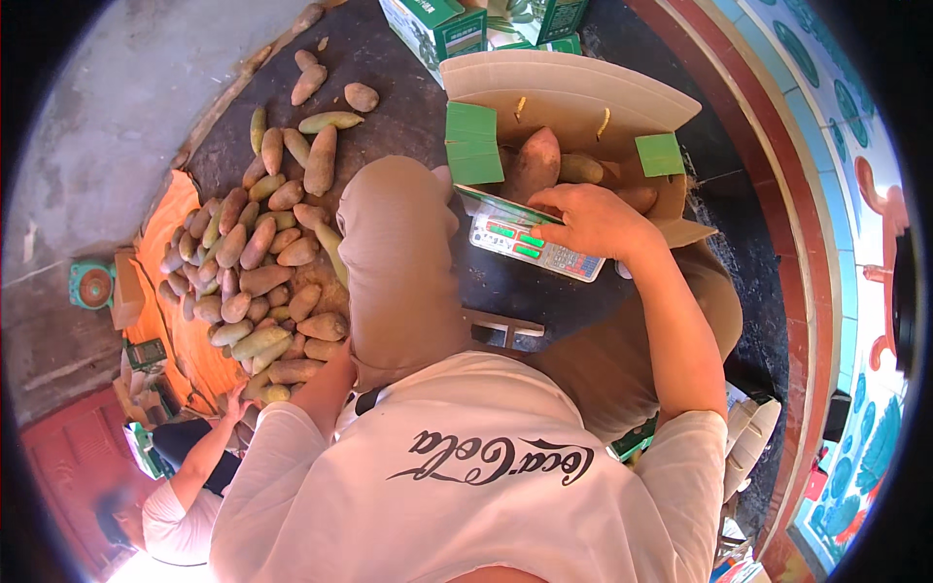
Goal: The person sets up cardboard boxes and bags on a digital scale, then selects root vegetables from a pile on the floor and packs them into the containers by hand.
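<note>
My right hand (598,222) curls over the near edge of an open cardboard box (632,85), with the thumb outside and the fingers on the inner side of its front flap (486,201). Inside the box lie several large, long tubers (537,160) that look like sweet potatoes, partly hidden by my hand. Right below the flap sits a white digital scale (573,260) with lit green displays and a keypad, the box apparently resting on it. My left forearm (328,387) passes behind my raised left knee, which hides the hand.
A big pile of reddish and greenish tubers (258,262) spreads over an orange sheet (180,340) at the left. Green-and-white cartons (437,34) stand at the far side. At lower left, another person (180,515) reaches toward the pile. A tiled wall (836,209) runs along the right.
</note>
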Available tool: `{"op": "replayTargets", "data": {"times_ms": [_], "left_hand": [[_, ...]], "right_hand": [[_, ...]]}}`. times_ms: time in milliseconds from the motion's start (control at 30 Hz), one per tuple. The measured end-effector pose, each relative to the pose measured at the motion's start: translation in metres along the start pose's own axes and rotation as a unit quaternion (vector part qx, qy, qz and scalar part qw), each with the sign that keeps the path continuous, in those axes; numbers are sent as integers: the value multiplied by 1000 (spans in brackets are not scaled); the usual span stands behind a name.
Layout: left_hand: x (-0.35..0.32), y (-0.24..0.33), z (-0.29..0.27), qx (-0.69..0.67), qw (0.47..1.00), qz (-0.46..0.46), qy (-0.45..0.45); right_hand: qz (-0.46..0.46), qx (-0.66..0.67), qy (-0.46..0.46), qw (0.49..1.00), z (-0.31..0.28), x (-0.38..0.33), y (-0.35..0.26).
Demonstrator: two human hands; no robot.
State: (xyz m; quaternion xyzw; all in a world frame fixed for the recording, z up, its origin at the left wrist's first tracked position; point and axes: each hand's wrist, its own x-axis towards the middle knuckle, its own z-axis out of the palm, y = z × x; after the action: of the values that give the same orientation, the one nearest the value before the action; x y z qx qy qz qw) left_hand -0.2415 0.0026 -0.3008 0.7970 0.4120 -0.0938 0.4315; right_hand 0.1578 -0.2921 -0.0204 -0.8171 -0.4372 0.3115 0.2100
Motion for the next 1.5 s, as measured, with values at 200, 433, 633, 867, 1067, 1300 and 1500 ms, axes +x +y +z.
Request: {"op": "replayTargets", "data": {"times_ms": [200,433,633,867,1067,1300,1500], "left_hand": [[25,27,-30,75,996,53,22],[43,91,-96,170,981,58,70],[20,223,-186,-2,957,120,264],[-34,392,-186,-210,921,262,200],[-14,461,-114,-156,933,320,-46],[7,481,-42,-169,926,298,-161],[3,463,-73,-192,902,384,-43]], "right_hand": [[-25,-40,27,999,-2,-3,-3],[-58,-89,77,991,-1,-12,5],[-93,-36,214,972,-11,-19,0],[-11,-21,410,912,-47,-31,6],[14,-31,476,879,-52,-37,20],[13,-32,482,876,-53,-35,18],[11,-57,492,869,-53,-33,20]]}}
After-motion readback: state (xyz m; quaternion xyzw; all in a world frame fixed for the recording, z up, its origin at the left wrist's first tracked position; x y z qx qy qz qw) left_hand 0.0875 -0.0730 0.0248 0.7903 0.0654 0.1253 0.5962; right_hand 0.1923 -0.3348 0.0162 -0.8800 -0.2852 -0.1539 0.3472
